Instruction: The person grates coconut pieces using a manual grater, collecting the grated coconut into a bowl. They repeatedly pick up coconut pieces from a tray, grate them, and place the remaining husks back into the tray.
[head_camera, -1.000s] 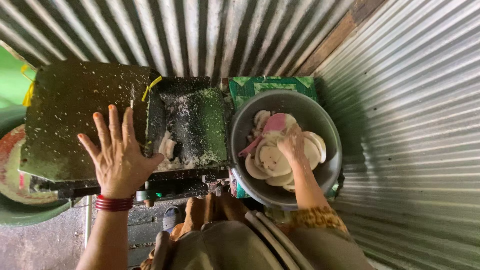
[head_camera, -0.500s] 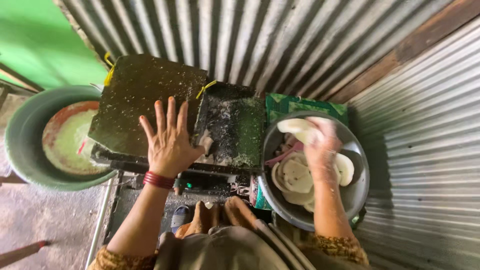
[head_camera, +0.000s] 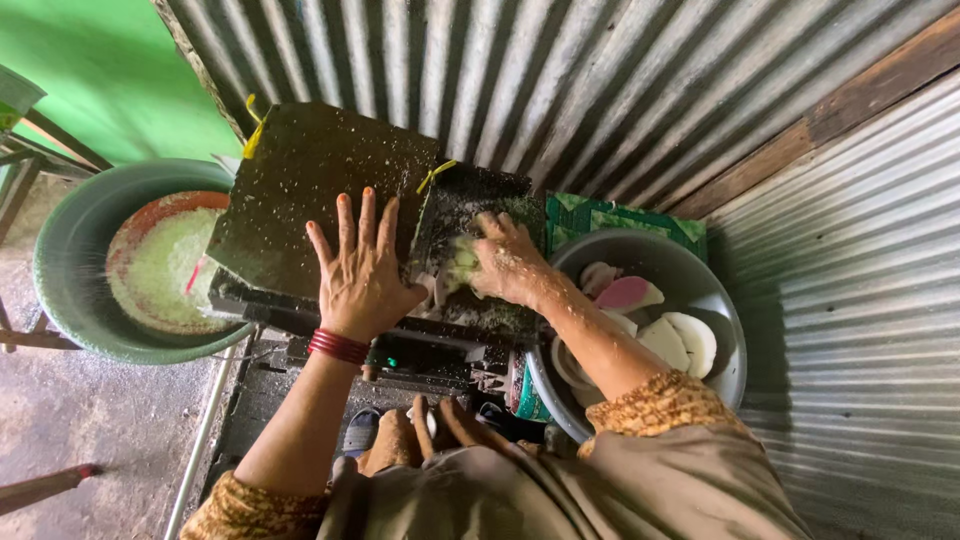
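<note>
Fingers of the right hand curl around a pale coconut piece at the grater's opening, left hand spread flat beside them, shavings already in the green tub, several pieces waiting in the metal bowl.

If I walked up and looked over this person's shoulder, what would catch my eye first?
Two bare hands at the centre: the left hand lies flat on the dark, speckled slanted cover of a grating machine, while the right hand presses a pale white piece into its open chute. At right, a grey metal bowl holds white curved pieces; at left, a green basin contains white gratings.
</note>
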